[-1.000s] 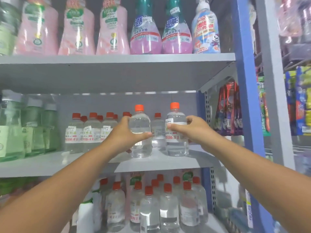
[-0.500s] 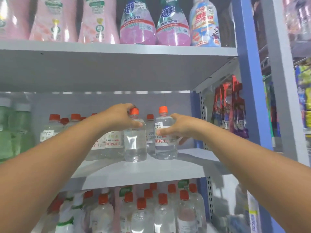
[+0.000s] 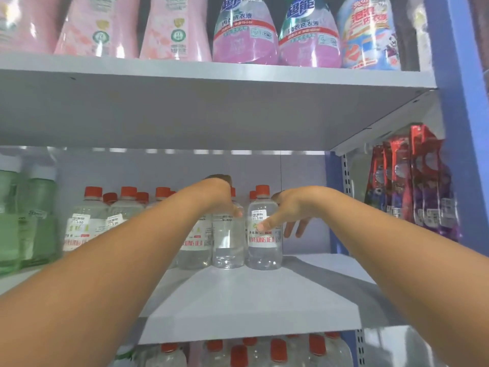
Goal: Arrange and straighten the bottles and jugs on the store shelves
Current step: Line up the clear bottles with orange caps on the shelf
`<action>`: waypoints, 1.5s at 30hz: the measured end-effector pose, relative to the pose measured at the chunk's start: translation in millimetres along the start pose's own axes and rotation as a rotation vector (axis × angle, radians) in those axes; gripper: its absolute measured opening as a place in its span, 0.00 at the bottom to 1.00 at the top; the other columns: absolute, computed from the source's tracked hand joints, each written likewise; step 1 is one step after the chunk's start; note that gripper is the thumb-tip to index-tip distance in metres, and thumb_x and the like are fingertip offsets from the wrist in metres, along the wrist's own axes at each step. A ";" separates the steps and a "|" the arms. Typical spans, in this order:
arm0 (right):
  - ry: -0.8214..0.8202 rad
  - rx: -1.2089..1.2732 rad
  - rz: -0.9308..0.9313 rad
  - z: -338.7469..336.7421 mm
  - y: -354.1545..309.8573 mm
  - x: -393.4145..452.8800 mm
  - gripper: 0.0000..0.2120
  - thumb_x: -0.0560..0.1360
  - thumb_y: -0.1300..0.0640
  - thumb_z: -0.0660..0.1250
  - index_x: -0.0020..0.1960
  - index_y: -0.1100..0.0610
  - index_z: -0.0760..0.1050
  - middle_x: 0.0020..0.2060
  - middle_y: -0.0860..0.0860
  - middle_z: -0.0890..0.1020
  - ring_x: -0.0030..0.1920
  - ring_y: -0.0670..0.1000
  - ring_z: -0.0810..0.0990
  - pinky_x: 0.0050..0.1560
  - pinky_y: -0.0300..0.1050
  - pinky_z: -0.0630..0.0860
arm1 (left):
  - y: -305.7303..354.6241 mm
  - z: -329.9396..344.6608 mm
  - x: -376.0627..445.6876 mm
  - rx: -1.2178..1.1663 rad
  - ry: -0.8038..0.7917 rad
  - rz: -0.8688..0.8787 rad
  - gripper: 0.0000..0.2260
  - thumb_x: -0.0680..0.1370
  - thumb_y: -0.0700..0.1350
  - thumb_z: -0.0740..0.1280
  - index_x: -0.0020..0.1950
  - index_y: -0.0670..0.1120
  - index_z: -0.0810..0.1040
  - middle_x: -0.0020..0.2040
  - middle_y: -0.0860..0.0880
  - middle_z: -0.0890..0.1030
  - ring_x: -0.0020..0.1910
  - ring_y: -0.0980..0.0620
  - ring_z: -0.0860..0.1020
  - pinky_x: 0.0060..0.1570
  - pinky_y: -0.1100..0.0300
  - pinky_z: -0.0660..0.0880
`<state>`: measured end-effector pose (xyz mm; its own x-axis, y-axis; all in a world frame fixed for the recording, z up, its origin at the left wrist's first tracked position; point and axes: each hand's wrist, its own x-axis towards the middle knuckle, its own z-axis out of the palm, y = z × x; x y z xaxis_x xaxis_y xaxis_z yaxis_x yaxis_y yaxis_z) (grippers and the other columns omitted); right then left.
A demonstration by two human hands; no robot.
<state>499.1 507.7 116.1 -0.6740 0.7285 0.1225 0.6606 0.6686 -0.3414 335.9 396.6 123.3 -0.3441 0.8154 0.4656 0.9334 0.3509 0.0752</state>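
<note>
Left hand [image 3: 217,197] grips one clear bottle [image 3: 228,234] high on the middle shelf [image 3: 251,295]; right hand [image 3: 288,210], grip loose, thumb touching neighbouring bottle [image 3: 264,234]. Advice: push low, keep both upright, labels forward, flush with row.

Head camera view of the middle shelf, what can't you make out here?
- Head view: cap and neck of the clear plastic bottle under the left hand, hidden by that hand.
- Right hand fingertips, behind the clear red-capped bottle.
- Pink detergent bottles, tops cut off by the upper edge.
- Label print, blurred.
</note>
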 end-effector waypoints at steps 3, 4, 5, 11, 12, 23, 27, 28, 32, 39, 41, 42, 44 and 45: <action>-0.046 -0.073 0.007 -2.1 -3.9 13.4 0.38 0.73 0.40 0.77 0.75 0.57 0.69 0.59 0.54 0.83 0.51 0.56 0.87 0.52 0.53 0.86 | 1.2 2.4 4.9 -0.005 -0.009 -0.029 0.31 0.75 0.61 0.74 0.71 0.47 0.71 0.56 0.48 0.80 0.54 0.44 0.79 0.51 0.52 0.77; -0.057 -0.074 0.012 -3.1 -4.0 16.7 0.37 0.73 0.40 0.77 0.74 0.57 0.70 0.59 0.54 0.83 0.52 0.56 0.87 0.53 0.53 0.85 | 0.2 3.5 4.4 -0.010 -0.001 -0.026 0.31 0.75 0.61 0.74 0.71 0.47 0.70 0.56 0.48 0.79 0.53 0.44 0.79 0.49 0.53 0.76; -0.069 -0.073 0.019 -4.2 -3.3 18.9 0.37 0.72 0.40 0.77 0.73 0.58 0.71 0.61 0.55 0.82 0.53 0.57 0.86 0.54 0.54 0.85 | -1.8 5.1 4.2 -0.031 0.012 -0.017 0.30 0.76 0.61 0.73 0.71 0.47 0.69 0.55 0.48 0.78 0.53 0.45 0.78 0.48 0.53 0.75; 0.275 0.162 -0.095 -1.2 4.0 31.7 0.35 0.71 0.23 0.64 0.62 0.50 0.79 0.61 0.49 0.82 0.50 0.53 0.85 0.57 0.52 0.83 | -2.5 3.9 5.7 -0.235 0.142 -0.064 0.15 0.86 0.44 0.60 0.70 0.44 0.78 0.65 0.42 0.80 0.56 0.42 0.78 0.55 0.55 0.75; 0.360 0.199 -0.117 1.5 3.2 35.0 0.32 0.71 0.24 0.65 0.58 0.50 0.81 0.58 0.49 0.83 0.49 0.53 0.85 0.56 0.52 0.83 | -2.9 4.1 5.3 -0.251 0.141 -0.076 0.16 0.86 0.44 0.59 0.72 0.45 0.76 0.68 0.43 0.78 0.61 0.41 0.78 0.61 0.54 0.75; 0.507 0.342 -0.121 7.0 8.7 52.4 0.17 0.76 0.41 0.72 0.52 0.54 0.84 0.46 0.47 0.84 0.37 0.49 0.82 0.33 0.40 0.73 | -4.3 10.9 19.3 -0.252 0.162 -0.079 0.16 0.82 0.56 0.68 0.60 0.45 0.83 0.54 0.45 0.84 0.51 0.43 0.82 0.53 0.53 0.79; 0.472 0.412 -0.145 8.9 10.4 50.5 0.12 0.78 0.44 0.70 0.46 0.52 0.81 0.43 0.46 0.82 0.41 0.48 0.82 0.42 0.41 0.79 | -1.7 15.5 17.7 -0.266 0.216 -0.065 0.18 0.82 0.57 0.67 0.65 0.46 0.80 0.56 0.47 0.82 0.48 0.47 0.79 0.46 0.57 0.71; 0.464 0.431 -0.143 9.4 10.4 50.3 0.12 0.78 0.44 0.70 0.47 0.52 0.82 0.46 0.48 0.84 0.44 0.50 0.83 0.49 0.44 0.81 | -2.0 16.2 15.8 -0.284 0.218 -0.047 0.19 0.83 0.55 0.65 0.70 0.47 0.77 0.63 0.47 0.80 0.54 0.45 0.79 0.50 0.57 0.71; 0.442 0.455 -0.146 12.6 8.3 45.1 0.14 0.78 0.45 0.69 0.55 0.55 0.84 0.55 0.52 0.86 0.53 0.53 0.84 0.61 0.54 0.81 | -1.4 12.4 10.3 -0.292 0.176 -0.009 0.14 0.85 0.45 0.62 0.68 0.46 0.80 0.66 0.45 0.81 0.61 0.43 0.79 0.59 0.56 0.75; 0.496 0.365 -0.134 14.9 3.6 38.1 0.19 0.77 0.41 0.67 0.58 0.54 0.83 0.55 0.52 0.85 0.41 0.49 0.82 0.46 0.44 0.79 | 3.8 12.6 14.5 -0.239 0.171 -0.056 0.14 0.84 0.50 0.66 0.66 0.45 0.81 0.61 0.45 0.83 0.54 0.43 0.79 0.53 0.58 0.72; 0.487 0.370 -0.134 16.3 2.7 37.4 0.19 0.77 0.41 0.66 0.57 0.54 0.83 0.55 0.52 0.85 0.42 0.49 0.82 0.47 0.44 0.79 | 2.8 13.3 11.7 -0.240 0.189 -0.058 0.16 0.84 0.52 0.65 0.67 0.45 0.80 0.63 0.45 0.82 0.54 0.43 0.78 0.52 0.58 0.71; 0.484 0.374 -0.137 16.8 2.2 37.3 0.19 0.77 0.41 0.66 0.57 0.54 0.83 0.55 0.51 0.85 0.42 0.49 0.81 0.47 0.44 0.80 | 1.6 14.0 10.7 -0.261 0.203 -0.054 0.16 0.84 0.51 0.64 0.70 0.46 0.79 0.65 0.45 0.81 0.57 0.43 0.78 0.53 0.58 0.72; 0.492 0.392 -0.137 17.1 1.7 37.8 0.18 0.77 0.40 0.67 0.57 0.53 0.83 0.53 0.50 0.84 0.44 0.49 0.81 0.43 0.44 0.78 | -0.9 15.6 9.5 -0.303 0.206 -0.040 0.17 0.85 0.50 0.62 0.73 0.47 0.76 0.70 0.46 0.78 0.65 0.42 0.77 0.59 0.57 0.72; 0.496 0.413 -0.127 16.9 1.3 37.8 0.18 0.77 0.40 0.67 0.56 0.53 0.82 0.53 0.50 0.84 0.45 0.49 0.81 0.41 0.43 0.77 | -1.8 15.4 9.0 -0.309 0.186 -0.037 0.16 0.86 0.49 0.61 0.72 0.47 0.77 0.69 0.45 0.79 0.65 0.41 0.77 0.61 0.57 0.73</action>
<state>468.9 533.6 104.5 -0.4411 0.6960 0.5665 0.3382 0.7137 -0.6134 329.6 410.4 113.8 -0.3804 0.6968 0.6081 0.9171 0.1995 0.3451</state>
